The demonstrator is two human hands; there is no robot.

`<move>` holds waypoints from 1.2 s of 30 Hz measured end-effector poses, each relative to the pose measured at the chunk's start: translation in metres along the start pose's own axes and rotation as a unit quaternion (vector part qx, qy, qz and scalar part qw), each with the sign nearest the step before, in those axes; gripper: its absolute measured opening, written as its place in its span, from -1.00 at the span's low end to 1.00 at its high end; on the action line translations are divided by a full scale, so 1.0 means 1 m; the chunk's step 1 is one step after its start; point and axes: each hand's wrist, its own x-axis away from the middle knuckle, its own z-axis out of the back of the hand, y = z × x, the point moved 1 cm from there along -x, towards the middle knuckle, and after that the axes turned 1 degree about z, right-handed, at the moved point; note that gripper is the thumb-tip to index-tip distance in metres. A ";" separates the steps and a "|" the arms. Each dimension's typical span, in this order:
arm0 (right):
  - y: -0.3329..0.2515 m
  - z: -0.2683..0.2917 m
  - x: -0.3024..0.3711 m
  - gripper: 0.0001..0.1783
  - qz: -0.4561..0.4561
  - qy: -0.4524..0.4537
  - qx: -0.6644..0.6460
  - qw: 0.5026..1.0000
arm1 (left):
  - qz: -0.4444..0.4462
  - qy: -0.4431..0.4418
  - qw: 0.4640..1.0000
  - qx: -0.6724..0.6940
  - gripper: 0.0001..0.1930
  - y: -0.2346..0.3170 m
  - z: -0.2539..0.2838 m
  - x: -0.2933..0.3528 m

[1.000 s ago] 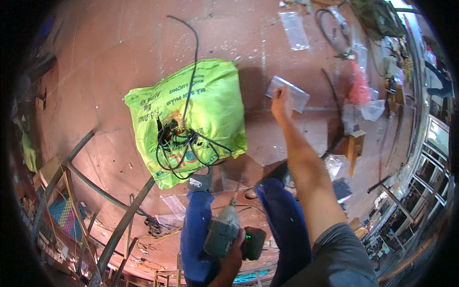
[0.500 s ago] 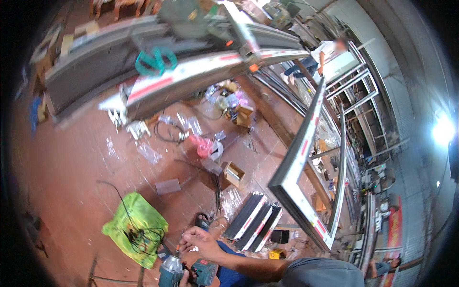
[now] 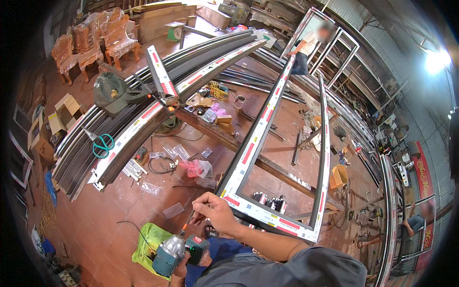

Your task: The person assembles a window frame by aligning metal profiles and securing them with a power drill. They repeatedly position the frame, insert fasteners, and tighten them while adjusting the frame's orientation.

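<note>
A teal and silver cordless driver (image 3: pixel 168 256) is held low in front of me, its bit (image 3: pixel 183 230) with an orange band pointing up. My left hand (image 3: pixel 180 269) is closed around the driver's body, partly hidden by it. Above it, my right hand (image 3: pixel 216 211) pinches the tip of the bit or a thin piece on it; which one I cannot tell. Just beyond my right hand is the near corner of a large black and white metal frame (image 3: pixel 246 160), raised on a support beam.
A lime-green bag (image 3: pixel 146 246) lies on the floor beside the driver. Long metal profiles (image 3: pixel 122 138) are stacked at left, with teal-handled scissors (image 3: pixel 104 146) and a cap (image 3: pixel 111 93) on them. One person (image 3: pixel 306 45) stands at the frame's far end; another (image 3: pixel 417 224) is at right.
My view has swung, bringing the profiles, scissors and frame into fuller sight. My left hand still holds the driver, and my right fingers remain at its bit.
</note>
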 end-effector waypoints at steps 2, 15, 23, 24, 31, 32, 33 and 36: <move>-0.025 0.024 -0.007 -0.78 -0.019 -0.027 0.025 0.999 | -0.008 -0.036 0.999 -0.036 -0.57 -0.005 0.001 -0.017; -0.040 0.063 -0.041 -0.75 -0.164 0.067 0.019 0.984 | 0.010 -0.167 0.966 -0.196 -0.41 -0.004 0.047 -0.145; -0.026 0.043 -0.061 -0.63 -0.038 0.176 -0.002 0.984 | 0.340 -0.219 0.864 0.300 -0.45 0.025 0.013 -0.244; -0.027 0.040 -0.062 -0.53 -0.013 0.195 0.006 0.981 | 0.322 -0.289 0.835 0.339 -0.42 0.022 0.010 -0.259; -0.016 0.085 -0.013 0.09 -0.008 0.135 0.745 0.653 | 0.343 -0.277 0.859 0.261 -0.48 -0.009 0.008 -0.297; 0.004 0.097 -0.004 0.07 -0.021 0.127 0.752 0.646 | 0.365 -0.292 0.855 0.225 -0.47 -0.020 0.012 -0.296; 0.023 0.109 0.006 0.05 -0.034 0.118 0.760 0.638 | 0.385 -0.308 0.849 0.189 -0.46 -0.039 0.022 -0.297; 0.043 0.130 0.005 -0.02 0.009 0.126 0.760 0.638 | 0.371 -0.308 0.871 0.095 -0.37 -0.095 0.044 -0.289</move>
